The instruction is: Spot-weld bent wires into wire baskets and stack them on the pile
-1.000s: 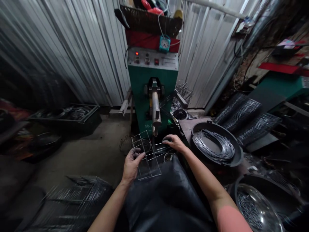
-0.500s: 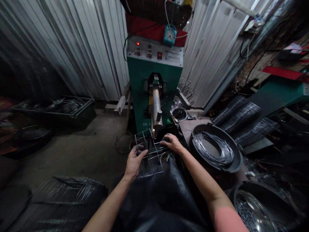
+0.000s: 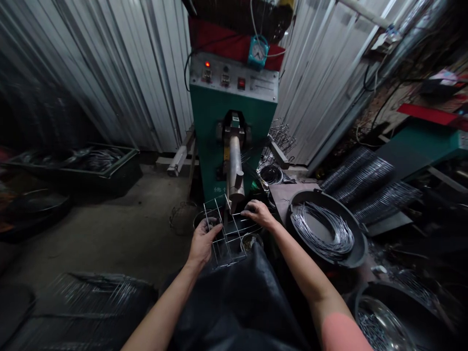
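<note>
My left hand (image 3: 203,242) grips the left side of a wire grid (image 3: 233,238), thumb on top and fingers around its wires. The grid is tilted in front of a green spot welder (image 3: 208,117). The welder's round metal arm (image 3: 236,158) points down at the grid's upper edge. My right hand (image 3: 259,215) is closed in a pinch on a thin wire (image 3: 237,213), whose far end reaches the electrode tip by the grid. The fingertips are dark and partly hidden, so the exact contact is hard to see.
A black pan (image 3: 361,251) with a coil of cut wires (image 3: 325,229) stands at my right. Below it, a metal bowl (image 3: 387,312) holds small metal pieces. Stacked wire grids (image 3: 106,292) lie at lower left, and a green bin (image 3: 124,165) stands further back. A small can (image 3: 252,242) sits beyond my knee.
The view has shifted slightly. Both hands stay at the welder's tip with the grid and wire, nearly in the same pose; the grid is a little lower relative to the welder.
</note>
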The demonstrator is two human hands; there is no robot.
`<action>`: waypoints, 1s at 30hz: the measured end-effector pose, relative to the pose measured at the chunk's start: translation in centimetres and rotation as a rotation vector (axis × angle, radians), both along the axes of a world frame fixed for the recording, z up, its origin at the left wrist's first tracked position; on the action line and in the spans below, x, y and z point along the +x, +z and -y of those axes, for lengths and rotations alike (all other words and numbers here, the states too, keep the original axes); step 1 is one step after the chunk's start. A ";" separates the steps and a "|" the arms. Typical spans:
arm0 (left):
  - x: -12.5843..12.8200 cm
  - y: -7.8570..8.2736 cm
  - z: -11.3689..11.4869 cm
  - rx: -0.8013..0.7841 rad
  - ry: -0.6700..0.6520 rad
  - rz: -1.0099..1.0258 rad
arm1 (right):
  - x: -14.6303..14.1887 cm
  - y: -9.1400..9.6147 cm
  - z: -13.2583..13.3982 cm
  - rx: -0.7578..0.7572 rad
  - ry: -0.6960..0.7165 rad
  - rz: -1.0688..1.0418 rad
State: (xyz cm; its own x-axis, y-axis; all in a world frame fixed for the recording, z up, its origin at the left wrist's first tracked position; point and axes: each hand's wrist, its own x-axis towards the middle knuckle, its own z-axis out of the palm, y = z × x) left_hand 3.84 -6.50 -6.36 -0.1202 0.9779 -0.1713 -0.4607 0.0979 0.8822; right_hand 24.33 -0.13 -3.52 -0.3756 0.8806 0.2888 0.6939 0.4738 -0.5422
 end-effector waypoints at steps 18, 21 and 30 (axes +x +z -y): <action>-0.2 0.0 -0.6 -0.038 -0.024 -0.043 | 2.4 -0.9 1.9 0.126 -0.135 -0.031; -0.1 0.0 -0.5 -0.025 -0.004 -0.055 | 4.0 -2.2 3.0 0.116 -0.239 -0.100; 0.4 0.2 0.2 0.035 0.058 0.005 | 1.1 -1.2 2.1 0.084 -0.093 -0.110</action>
